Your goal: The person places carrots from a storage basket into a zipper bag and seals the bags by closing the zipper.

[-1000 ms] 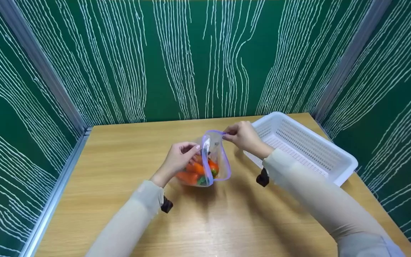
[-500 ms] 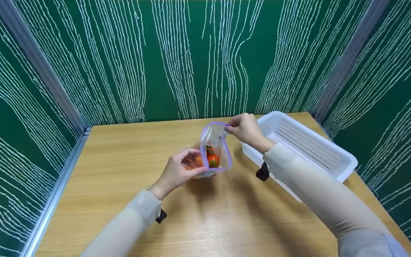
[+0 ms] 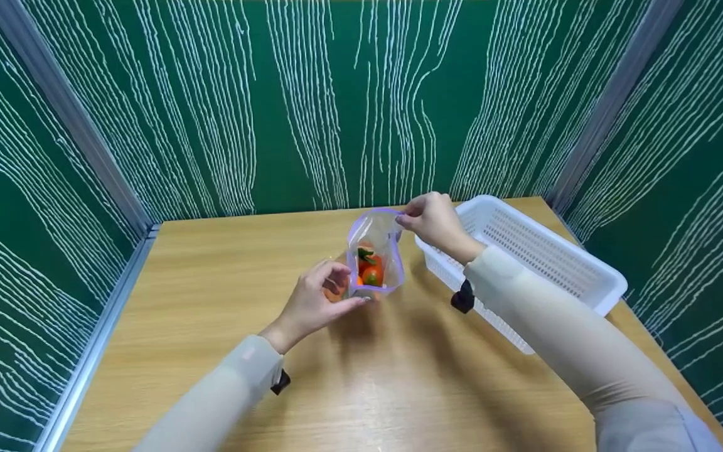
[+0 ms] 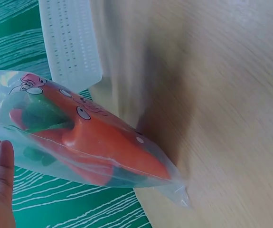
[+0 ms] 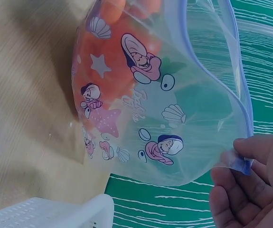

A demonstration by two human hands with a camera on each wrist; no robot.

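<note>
A clear zip bag (image 3: 391, 282) with a purple zip edge and printed cartoon figures stands mid-table, its mouth spread wide. Inside lie several shiny orange-red, pepper-like vegetables (image 4: 98, 137) with green parts. My right hand (image 3: 437, 223) pinches the far corner of the bag's zip edge between thumb and fingers, as the right wrist view shows. At the bag's left side is my left hand (image 3: 317, 301), thumb and fingers spread apart. Its straight fingers (image 4: 4, 164) appear close to the bag's wall; whether they touch it I cannot tell.
A white perforated plastic basket (image 3: 594, 276) stands on the right of the wooden table (image 3: 211, 282), partly behind my right forearm. Green panels with white wavy lines (image 3: 299, 107) enclose the table at the back and sides.
The left hand has moved from the near zip edge down to the bag's side and spread its fingers. The right hand has risen slightly, and the mouth has widened, exposing more of the vegetables.
</note>
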